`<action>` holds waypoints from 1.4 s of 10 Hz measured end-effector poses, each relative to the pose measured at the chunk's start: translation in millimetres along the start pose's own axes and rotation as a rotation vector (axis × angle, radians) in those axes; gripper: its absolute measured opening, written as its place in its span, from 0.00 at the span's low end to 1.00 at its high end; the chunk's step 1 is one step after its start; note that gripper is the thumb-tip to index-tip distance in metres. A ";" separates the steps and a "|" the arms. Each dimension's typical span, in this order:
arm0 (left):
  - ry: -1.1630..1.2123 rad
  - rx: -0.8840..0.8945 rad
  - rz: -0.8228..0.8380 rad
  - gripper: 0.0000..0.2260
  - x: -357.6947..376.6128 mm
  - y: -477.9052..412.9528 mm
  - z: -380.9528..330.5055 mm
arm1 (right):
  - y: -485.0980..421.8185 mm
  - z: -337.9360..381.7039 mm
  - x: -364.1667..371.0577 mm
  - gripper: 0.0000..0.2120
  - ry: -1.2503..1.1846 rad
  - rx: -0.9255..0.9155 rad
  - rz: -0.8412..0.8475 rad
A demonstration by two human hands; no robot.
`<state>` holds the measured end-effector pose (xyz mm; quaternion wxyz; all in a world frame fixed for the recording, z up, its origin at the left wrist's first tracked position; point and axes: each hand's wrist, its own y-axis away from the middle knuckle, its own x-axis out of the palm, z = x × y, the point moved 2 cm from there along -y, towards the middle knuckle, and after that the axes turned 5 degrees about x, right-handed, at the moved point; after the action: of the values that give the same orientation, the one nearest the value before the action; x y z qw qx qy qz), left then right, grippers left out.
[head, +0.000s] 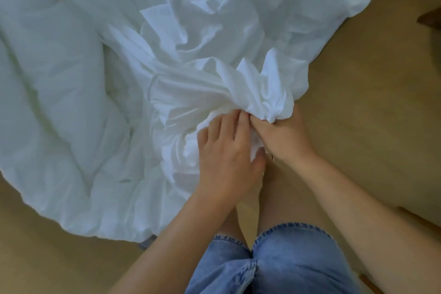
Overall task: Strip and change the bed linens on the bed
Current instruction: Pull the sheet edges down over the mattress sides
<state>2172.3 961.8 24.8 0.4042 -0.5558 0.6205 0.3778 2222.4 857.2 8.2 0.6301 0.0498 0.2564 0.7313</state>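
A white duvet [55, 102] lies spread on the wooden floor, filling the left and top of the head view. A crumpled white duvet cover [202, 31] is bunched over its right part. My right hand [284, 136] is closed around a gathered bunch of the cover [269, 93], which sticks up above the fist. My left hand [229, 153] presses against the same bunch just left of the right hand, fingers curled into the cloth. Whether a corner of the duvet is inside the bunch is hidden.
Light wooden floor [358, 79] shows to the right and at the lower left. My legs in blue jeans [274, 258] and bare feet stand at the bottom centre, close to the duvet's edge. A dark object [429, 19] sits at the right edge.
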 end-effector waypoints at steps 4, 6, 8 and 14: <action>0.363 -0.249 -0.024 0.10 20.5 -19.1 18.2 | -4.9 -5.0 6.7 0.11 0.233 -0.030 -0.019; 0.894 -0.629 0.102 0.06 25.5 -16.2 15.5 | 5.3 10.5 7.2 0.21 0.231 0.049 0.252; 1.156 -0.580 0.283 0.13 22.4 -8.7 0.1 | 3.6 12.1 4.9 0.41 0.363 0.126 0.450; 0.963 -0.895 -0.090 0.07 35.1 -27.8 1.4 | -26.2 -22.7 -36.4 0.09 0.178 -0.001 0.261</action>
<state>2198.2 947.0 -8.7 -0.1734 -0.8026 0.4910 0.2910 2244.3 817.6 -13.8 0.5046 0.0174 0.3019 0.8087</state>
